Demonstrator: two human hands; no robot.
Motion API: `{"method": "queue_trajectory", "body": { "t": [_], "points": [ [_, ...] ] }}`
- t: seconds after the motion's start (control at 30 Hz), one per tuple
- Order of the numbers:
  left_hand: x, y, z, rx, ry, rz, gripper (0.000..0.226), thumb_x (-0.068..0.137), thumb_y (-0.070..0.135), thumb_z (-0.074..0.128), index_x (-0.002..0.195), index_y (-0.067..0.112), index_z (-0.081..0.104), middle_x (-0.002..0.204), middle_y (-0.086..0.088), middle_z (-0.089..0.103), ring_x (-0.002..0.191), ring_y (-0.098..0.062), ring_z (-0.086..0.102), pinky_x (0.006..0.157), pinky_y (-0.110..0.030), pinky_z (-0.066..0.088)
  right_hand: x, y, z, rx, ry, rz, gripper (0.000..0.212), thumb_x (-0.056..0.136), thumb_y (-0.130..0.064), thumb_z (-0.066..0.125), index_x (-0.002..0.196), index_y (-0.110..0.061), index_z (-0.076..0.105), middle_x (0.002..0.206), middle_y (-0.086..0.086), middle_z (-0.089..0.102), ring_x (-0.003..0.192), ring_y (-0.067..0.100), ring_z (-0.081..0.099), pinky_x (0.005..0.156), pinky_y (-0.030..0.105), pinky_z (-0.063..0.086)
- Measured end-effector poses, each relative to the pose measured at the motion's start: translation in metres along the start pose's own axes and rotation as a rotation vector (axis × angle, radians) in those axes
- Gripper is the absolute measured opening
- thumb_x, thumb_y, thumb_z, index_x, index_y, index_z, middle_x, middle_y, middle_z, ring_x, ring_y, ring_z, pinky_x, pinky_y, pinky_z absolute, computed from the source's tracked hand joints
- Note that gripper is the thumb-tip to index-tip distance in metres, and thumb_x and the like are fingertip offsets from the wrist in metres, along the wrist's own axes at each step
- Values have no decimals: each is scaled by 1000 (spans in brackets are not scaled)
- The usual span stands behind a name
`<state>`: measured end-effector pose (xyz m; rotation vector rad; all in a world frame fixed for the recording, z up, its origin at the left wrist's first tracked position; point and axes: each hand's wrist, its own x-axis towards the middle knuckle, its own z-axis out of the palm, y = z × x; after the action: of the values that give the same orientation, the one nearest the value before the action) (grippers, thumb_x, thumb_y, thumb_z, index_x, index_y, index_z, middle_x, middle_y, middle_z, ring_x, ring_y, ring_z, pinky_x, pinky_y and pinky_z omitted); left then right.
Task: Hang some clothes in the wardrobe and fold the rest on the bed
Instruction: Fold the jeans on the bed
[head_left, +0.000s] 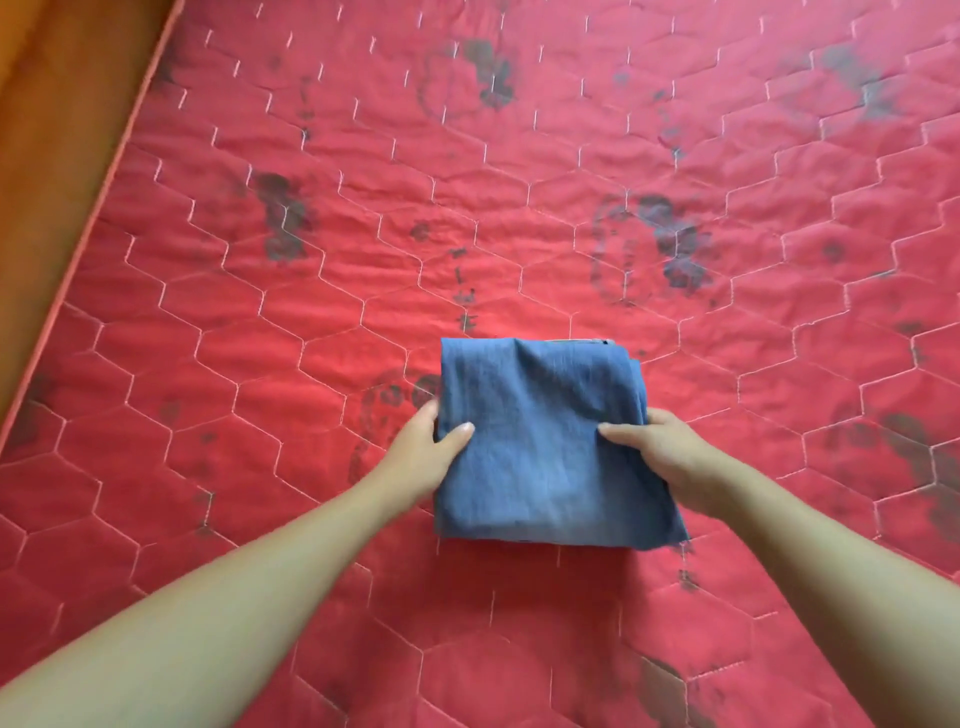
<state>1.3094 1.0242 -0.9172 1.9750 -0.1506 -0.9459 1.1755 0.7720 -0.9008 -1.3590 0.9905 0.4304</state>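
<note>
Both forearms (260, 587) reach in from the frame's bottom corners, and the left hand (434, 444) and right hand (662, 447) each pinch a side edge of the folded blue garment (540, 467) (denim, by its look), thumb on top, other fingers tucked beneath. It lies flat on the red quilted mattress (363, 208) just below centre frame, squarely between the hands and equally near both, its slightly longer side running up the frame.
</note>
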Motion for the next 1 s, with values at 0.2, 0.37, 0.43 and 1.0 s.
{"method": "queue_trajectory", "body": {
  "t": [0.2, 0.37, 0.43, 1.0],
  "points": [
    [35, -11, 16, 253, 66, -81, 32, 96, 26, 62, 118, 10, 45, 114, -10, 64, 108, -29, 62, 93, -43, 49, 39, 3, 23, -466, 241, -87, 15, 95, -24, 58, 106, -15, 59, 104, 6, 69, 95, 28, 64, 79, 37, 50],
    [7, -20, 36, 732, 314, 323, 91, 89, 31, 69, 160, 17, 13, 155, -19, 24, 144, -33, 28, 116, -48, 32, 26, 24, 42, -843, 653, -351, 75, 85, -26, 68, 150, -13, 31, 145, 20, 40, 134, 41, 38, 107, 56, 37],
    [1, -33, 44, 1059, 242, 558, 88, 89, 45, 63, 159, 18, 18, 164, -22, 12, 153, -36, 13, 117, -55, 29, 29, 38, 49, -1096, 664, -612, 75, 85, -30, 66, 153, -14, 37, 160, 20, 27, 149, 39, 24, 117, 60, 23],
    [15, -76, 45, 1194, 112, 554, 89, 88, 66, 44, 161, 27, 9, 165, -23, -5, 154, -36, -4, 118, -64, 14, 47, 109, 38, -1256, 464, -693, 78, 97, -62, 33, 162, -21, 17, 169, 14, 1, 156, 30, 2, 120, 66, 11]
  ]
}}
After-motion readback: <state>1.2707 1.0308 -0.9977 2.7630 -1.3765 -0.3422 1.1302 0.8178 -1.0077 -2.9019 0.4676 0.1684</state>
